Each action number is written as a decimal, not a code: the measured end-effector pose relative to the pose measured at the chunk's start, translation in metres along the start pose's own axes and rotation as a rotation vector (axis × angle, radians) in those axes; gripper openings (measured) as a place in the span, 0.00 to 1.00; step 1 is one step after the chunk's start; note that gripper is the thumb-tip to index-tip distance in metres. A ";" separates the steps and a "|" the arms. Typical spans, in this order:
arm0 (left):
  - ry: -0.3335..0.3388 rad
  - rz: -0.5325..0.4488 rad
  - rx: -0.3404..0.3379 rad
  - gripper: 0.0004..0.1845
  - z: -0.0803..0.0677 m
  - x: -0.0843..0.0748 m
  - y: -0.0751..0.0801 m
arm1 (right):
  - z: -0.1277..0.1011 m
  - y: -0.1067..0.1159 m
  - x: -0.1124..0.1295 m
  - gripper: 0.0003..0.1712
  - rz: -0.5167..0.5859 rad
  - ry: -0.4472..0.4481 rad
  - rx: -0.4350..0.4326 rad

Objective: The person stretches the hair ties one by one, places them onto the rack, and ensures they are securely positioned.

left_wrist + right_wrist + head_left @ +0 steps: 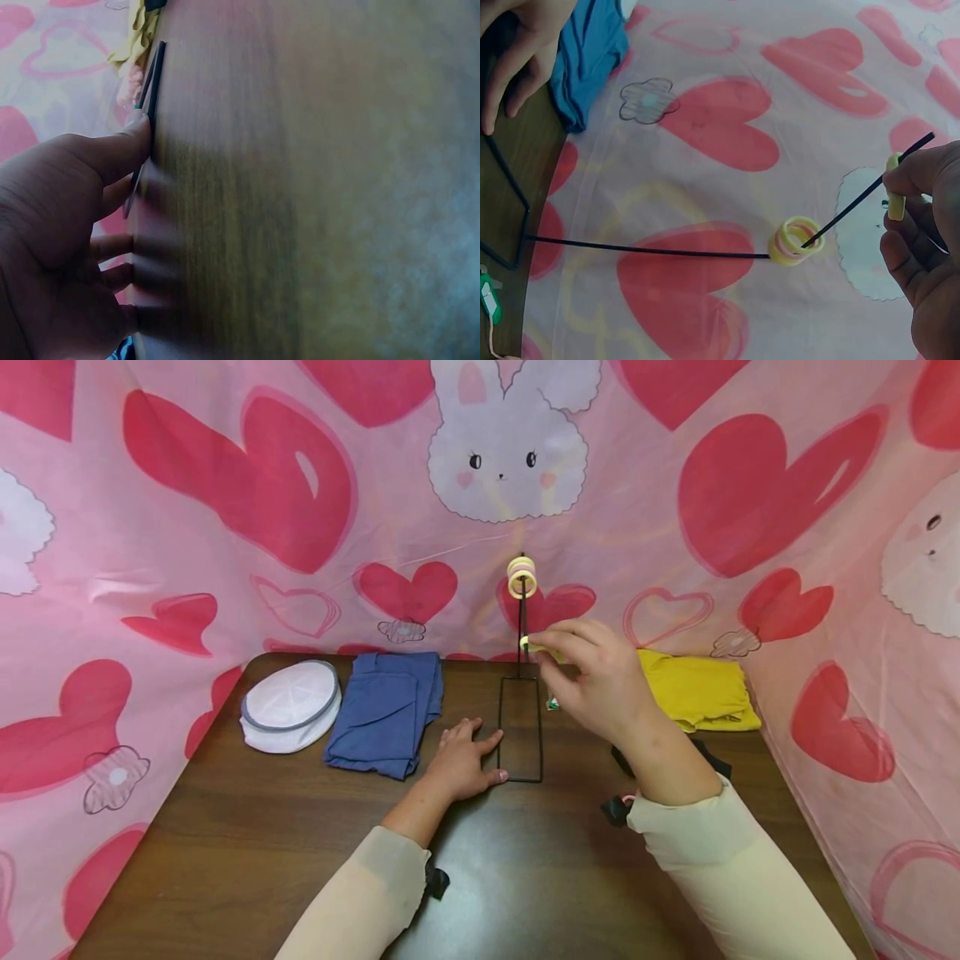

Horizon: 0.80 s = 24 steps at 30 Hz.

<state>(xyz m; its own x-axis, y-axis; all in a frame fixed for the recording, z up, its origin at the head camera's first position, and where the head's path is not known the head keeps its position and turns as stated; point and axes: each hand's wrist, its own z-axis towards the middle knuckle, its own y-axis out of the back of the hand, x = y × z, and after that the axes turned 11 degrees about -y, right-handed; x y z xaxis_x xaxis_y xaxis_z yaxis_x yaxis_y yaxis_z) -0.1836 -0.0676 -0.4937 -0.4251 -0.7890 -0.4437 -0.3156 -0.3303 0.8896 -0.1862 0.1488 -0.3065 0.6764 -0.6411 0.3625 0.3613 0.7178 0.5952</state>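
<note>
A black wire stand (521, 735) has its rectangular base on the dark table (247, 827) and an upright rod. Yellow and pink rings (522, 577) hang at the rod's top, also seen as rings (796, 241) in the right wrist view. My right hand (600, 681) pinches a small yellow ring (531, 646) close to the rod; this yellow ring (895, 196) sits against the stand's slanted prong (870, 191). My left hand (461, 764) lies flat on the table, fingertips on the base wire (152, 82).
A white cap (291, 703) and folded blue cloth (386, 710) lie at the back left, a yellow cloth (697, 692) at the back right. A small green item (552, 702) lies by the base. Pink heart fabric (225, 510) walls the table.
</note>
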 end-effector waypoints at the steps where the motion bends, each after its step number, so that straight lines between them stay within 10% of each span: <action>1: 0.000 0.000 0.001 0.40 0.000 0.000 0.000 | 0.001 -0.001 -0.002 0.12 -0.002 -0.007 -0.003; 24: -0.001 -0.001 -0.007 0.41 0.003 0.004 -0.004 | 0.038 -0.041 -0.044 0.13 -0.030 -0.093 -0.113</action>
<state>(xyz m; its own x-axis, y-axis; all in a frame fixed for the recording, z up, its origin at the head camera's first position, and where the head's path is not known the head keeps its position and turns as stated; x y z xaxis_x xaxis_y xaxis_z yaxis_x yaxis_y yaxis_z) -0.1868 -0.0682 -0.4990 -0.4261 -0.7880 -0.4443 -0.3098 -0.3344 0.8901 -0.2545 0.1373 -0.3196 0.6037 -0.6812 0.4141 0.4538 0.7207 0.5240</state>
